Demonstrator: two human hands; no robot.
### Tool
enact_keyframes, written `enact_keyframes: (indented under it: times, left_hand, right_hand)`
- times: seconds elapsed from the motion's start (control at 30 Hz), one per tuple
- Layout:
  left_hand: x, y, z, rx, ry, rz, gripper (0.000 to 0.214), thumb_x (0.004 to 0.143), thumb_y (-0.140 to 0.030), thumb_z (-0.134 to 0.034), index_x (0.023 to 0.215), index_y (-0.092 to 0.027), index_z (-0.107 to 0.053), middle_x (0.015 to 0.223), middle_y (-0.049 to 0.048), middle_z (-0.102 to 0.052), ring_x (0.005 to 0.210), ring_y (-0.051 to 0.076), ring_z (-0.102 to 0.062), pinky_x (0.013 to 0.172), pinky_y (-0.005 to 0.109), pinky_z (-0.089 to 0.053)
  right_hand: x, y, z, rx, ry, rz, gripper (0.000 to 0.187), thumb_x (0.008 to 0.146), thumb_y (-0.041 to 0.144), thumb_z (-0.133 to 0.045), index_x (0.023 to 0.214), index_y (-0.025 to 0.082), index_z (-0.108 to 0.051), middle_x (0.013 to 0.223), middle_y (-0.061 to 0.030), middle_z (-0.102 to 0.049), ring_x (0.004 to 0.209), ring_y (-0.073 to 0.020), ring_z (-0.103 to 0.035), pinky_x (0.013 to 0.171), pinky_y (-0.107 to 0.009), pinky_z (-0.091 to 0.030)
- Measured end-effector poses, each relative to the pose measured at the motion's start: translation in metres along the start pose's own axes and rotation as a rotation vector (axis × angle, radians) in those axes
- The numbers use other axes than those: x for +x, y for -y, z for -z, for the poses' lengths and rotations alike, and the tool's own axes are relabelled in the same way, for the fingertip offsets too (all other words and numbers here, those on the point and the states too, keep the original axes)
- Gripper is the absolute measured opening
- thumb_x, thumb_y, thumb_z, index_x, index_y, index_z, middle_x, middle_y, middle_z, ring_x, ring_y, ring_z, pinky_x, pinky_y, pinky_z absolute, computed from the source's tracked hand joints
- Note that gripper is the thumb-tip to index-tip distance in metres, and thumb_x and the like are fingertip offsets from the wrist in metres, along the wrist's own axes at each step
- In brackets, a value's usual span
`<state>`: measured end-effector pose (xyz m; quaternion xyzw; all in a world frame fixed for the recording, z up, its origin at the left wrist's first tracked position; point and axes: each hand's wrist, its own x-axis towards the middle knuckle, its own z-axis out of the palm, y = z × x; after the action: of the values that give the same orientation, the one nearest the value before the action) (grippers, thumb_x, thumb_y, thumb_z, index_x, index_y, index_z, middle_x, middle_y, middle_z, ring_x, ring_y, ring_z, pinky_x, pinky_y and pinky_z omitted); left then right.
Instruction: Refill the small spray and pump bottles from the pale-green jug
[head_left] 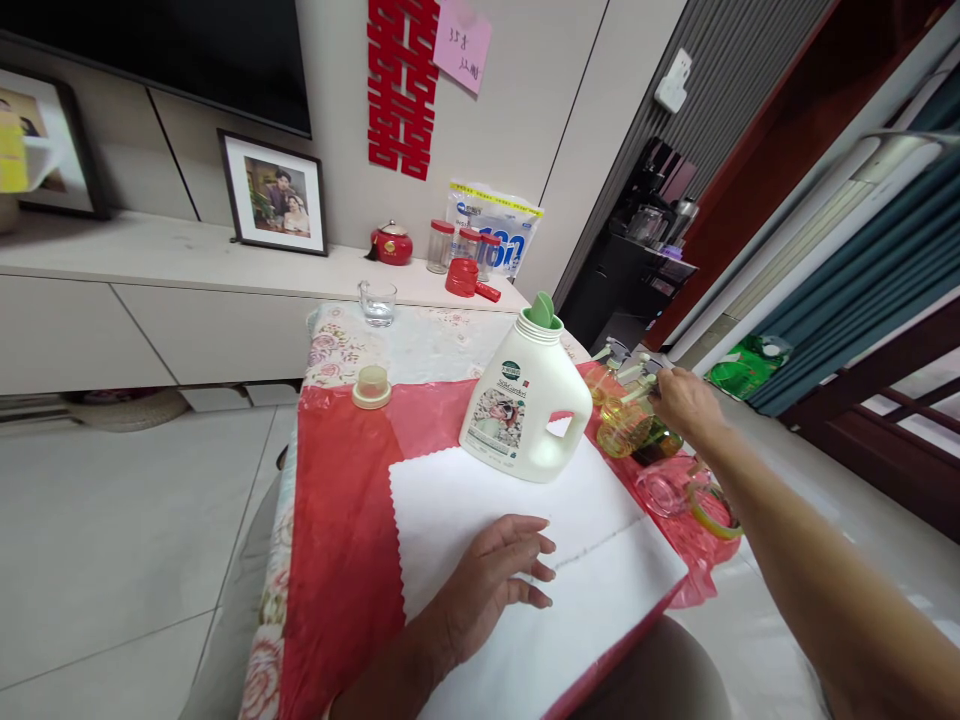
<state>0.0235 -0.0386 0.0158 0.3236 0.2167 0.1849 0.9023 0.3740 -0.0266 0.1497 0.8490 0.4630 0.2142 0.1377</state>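
Note:
My left hand rests over a white sheet with a scalloped edge. Its fingers are apart and hold nothing. In front of it stands an upright white detergent jug with a green spout and its mouth uncapped. A pale cap lies to the jug's left on the red plastic sheet. On the right, my right hand is stretched out to a group of pump bottles with yellowish liquid. Its fingers are bent at the tops of these bottles; what they grip is partly hidden.
Near the right edge lie a pink-looking clear container and a roll of tape. A glass cup stands at the table's back. Behind, a cabinet carries red-lidded jars, a red scoop-like item and a picture frame.

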Motion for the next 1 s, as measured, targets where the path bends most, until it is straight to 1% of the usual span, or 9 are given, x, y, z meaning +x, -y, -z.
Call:
enact_keyframes:
  times: [0.13, 0.23, 0.4, 0.53, 0.67, 0.83, 1.0]
  left_hand:
    - [0.0, -0.0004, -0.0004, 0.002, 0.003, 0.002, 0.045, 0.073, -0.041, -0.079, 0.109, -0.017, -0.068, 0.108, 0.011, -0.061, 0.087, 0.021, -0.061, 0.073, 0.037, -0.052]
    - [0.0003, 0.0001, 0.0008, 0.0, 0.003, -0.003, 0.044, 0.073, -0.04, -0.078, 0.109, -0.017, -0.068, 0.109, 0.0111, -0.061, 0.087, 0.021, -0.061, 0.073, 0.036, -0.052]
    - [0.0011, 0.0014, 0.0021, -0.004, 0.013, -0.01, 0.044, 0.074, -0.04, -0.078, 0.11, -0.017, -0.068, 0.109, 0.0113, -0.061, 0.087, 0.021, -0.061, 0.073, 0.037, -0.052]
    - [-0.0002, 0.0005, 0.0005, -0.001, 0.014, -0.009, 0.045, 0.072, -0.04, -0.079, 0.109, -0.016, -0.068, 0.109, 0.0111, -0.061, 0.087, 0.021, -0.061, 0.073, 0.037, -0.051]
    - [0.0001, -0.0007, -0.0001, -0.005, 0.007, -0.011, 0.045, 0.072, -0.041, -0.079, 0.108, -0.017, -0.068, 0.108, 0.011, -0.061, 0.086, 0.021, -0.061, 0.073, 0.038, -0.051]
    - [0.0008, -0.0004, 0.0007, -0.003, 0.008, -0.021, 0.044, 0.073, -0.042, -0.079, 0.108, -0.017, -0.068, 0.108, 0.0111, -0.061, 0.086, 0.021, -0.061, 0.074, 0.038, -0.051]
    - [0.0006, 0.0005, 0.0012, 0.002, 0.009, -0.022, 0.044, 0.073, -0.04, -0.079, 0.108, -0.017, -0.068, 0.109, 0.0113, -0.061, 0.086, 0.021, -0.061, 0.074, 0.038, -0.051]
  right_hand:
    - [0.0034, 0.0019, -0.0057, -0.021, 0.014, -0.02, 0.025, 0.098, 0.032, -0.053, 0.109, 0.01, -0.06, 0.11, -0.0096, -0.059, 0.102, -0.0188, -0.057, 0.088, -0.034, -0.048]
    - [0.0047, 0.0026, -0.0053, -0.026, 0.028, -0.026, 0.028, 0.098, 0.036, -0.055, 0.11, 0.011, -0.06, 0.109, -0.0081, -0.059, 0.1, -0.0174, -0.057, 0.088, -0.035, -0.05]
    - [0.0025, -0.0001, -0.0009, -0.032, 0.04, -0.017, 0.029, 0.098, 0.037, -0.056, 0.11, 0.011, -0.06, 0.109, -0.0079, -0.059, 0.1, -0.0168, -0.058, 0.089, -0.035, -0.051]
    - [0.0013, -0.0027, -0.0029, -0.028, 0.049, -0.035, 0.028, 0.098, 0.035, -0.057, 0.111, 0.011, -0.06, 0.11, -0.0083, -0.059, 0.101, -0.0171, -0.059, 0.089, -0.036, -0.052]
    - [0.0023, -0.0025, -0.0063, 0.007, 0.061, -0.059, 0.031, 0.098, 0.037, -0.057, 0.116, 0.012, -0.059, 0.113, -0.0086, -0.059, 0.1, -0.0169, -0.059, 0.087, -0.035, -0.054]
    - [0.0025, -0.0018, -0.0055, 0.063, 0.075, -0.042, 0.033, 0.098, 0.037, -0.058, 0.121, 0.013, -0.059, 0.116, -0.0088, -0.059, 0.103, -0.0174, -0.06, 0.089, -0.036, -0.054]
    - [-0.0021, -0.0012, -0.0074, 0.087, 0.057, -0.067, 0.035, 0.098, 0.037, -0.058, 0.125, 0.013, -0.057, 0.118, -0.0095, -0.058, 0.102, -0.0175, -0.06, 0.089, -0.036, -0.055]
